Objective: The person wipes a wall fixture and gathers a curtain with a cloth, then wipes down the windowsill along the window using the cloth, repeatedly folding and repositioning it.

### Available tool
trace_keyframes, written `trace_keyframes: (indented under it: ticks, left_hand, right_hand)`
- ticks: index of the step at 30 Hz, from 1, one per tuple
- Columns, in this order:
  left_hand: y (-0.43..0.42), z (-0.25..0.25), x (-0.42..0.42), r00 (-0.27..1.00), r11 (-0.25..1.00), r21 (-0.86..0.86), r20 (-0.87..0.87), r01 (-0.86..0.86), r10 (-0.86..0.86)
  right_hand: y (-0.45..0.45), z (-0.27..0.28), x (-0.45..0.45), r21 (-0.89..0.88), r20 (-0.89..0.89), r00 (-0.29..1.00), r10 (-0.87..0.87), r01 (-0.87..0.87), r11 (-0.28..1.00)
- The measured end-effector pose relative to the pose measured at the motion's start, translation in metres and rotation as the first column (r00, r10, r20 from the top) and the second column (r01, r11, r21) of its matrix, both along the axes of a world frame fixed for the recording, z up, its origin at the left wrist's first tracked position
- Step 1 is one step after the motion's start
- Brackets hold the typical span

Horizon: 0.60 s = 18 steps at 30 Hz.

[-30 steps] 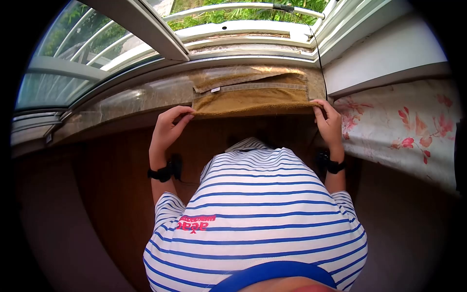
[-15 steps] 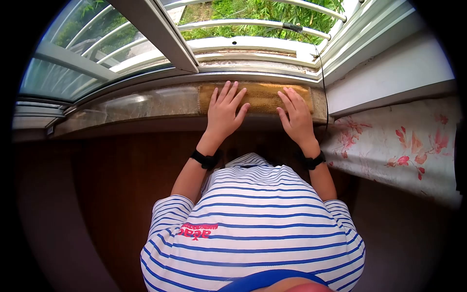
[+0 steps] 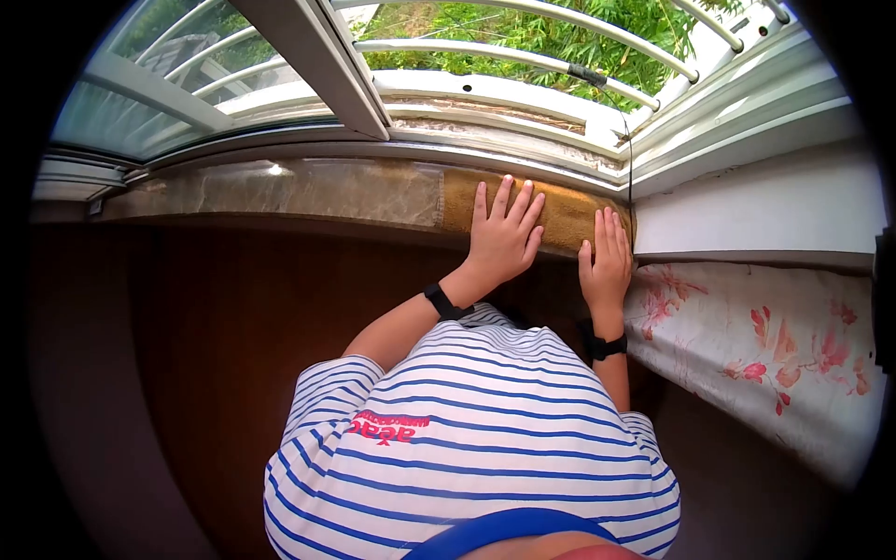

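A brownish-yellow cloth [image 3: 560,201] lies flat along the right end of the marble windowsill [image 3: 308,191]. My left hand [image 3: 504,238] rests on the cloth's middle, palm down with the fingers spread. Farther right, my right hand [image 3: 607,266] lies flat over the cloth near its right end, fingers stretched out and fairly close together. Each wrist wears a black band. The cloth's surface under my fingers is hidden.
Beyond the sill is a sliding window frame [image 3: 359,103] with white curved bars [image 3: 523,58] outside. A thin black cable [image 3: 630,177] hangs down at the right corner. Floral fabric [image 3: 765,345] hangs below the white wall ledge on the right.
Both hands have slid to the right along the sill, and the cloth has moved with them to the right end. The camera view has also shifted slightly.
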State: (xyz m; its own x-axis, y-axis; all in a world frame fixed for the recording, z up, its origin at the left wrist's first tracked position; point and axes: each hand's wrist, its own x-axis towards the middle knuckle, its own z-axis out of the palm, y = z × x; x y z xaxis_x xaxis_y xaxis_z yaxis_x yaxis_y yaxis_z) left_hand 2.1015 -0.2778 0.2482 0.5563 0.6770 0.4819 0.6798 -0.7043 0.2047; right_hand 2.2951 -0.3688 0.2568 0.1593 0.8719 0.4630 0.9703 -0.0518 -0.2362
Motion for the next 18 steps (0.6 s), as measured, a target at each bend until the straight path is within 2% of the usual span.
trace_keyframes:
  ticks: [2, 4, 6, 10, 12, 13, 18]
  left_hand:
    - [-0.002, -0.001, 0.001, 1.0, 1.0, 0.003, 0.017, 0.008, -0.008]
    - [-0.004, -0.004, -0.005, 0.999, 0.999, 0.015, 0.038, -0.033, 0.032]
    - [-0.013, -0.008, -0.01, 0.997, 0.999, -0.01, 0.072, 0.037, -0.036]
    - [-0.033, -0.012, -0.008, 0.997, 0.999, -0.032, 0.076, -0.016, 0.018]
    - [-0.034, -0.016, -0.006, 0.997, 0.999, -0.039, 0.08, -0.015, 0.018]
    - [-0.035, -0.017, -0.006, 0.996, 0.998, -0.038, 0.078, -0.043, 0.045]
    - [-0.031, -0.028, -0.02, 0.978, 0.994, 0.0, 0.182, 0.105, -0.103]
  right_hand:
    - [0.0, -0.004, -0.007, -0.048, 0.028, 1.0, 0.011, -0.009, 0.999]
    - [0.007, -0.005, -0.014, -0.056, 0.035, 0.997, -0.074, 0.076, 0.996]
    - [0.005, -0.012, -0.026, -0.095, 0.096, 0.988, -0.119, 0.128, 0.987]
    - [0.001, -0.013, -0.036, -0.178, 0.1, 0.989, -0.108, 0.124, 0.976]
    - [0.005, -0.018, -0.036, -0.205, 0.17, 0.98, -0.106, 0.141, 0.969]
    - [0.003, -0.019, -0.036, -0.22, 0.146, 0.983, -0.107, 0.138, 0.966]
    - [0.001, -0.022, -0.051, -0.228, 0.053, 0.993, -0.107, 0.116, 0.967]
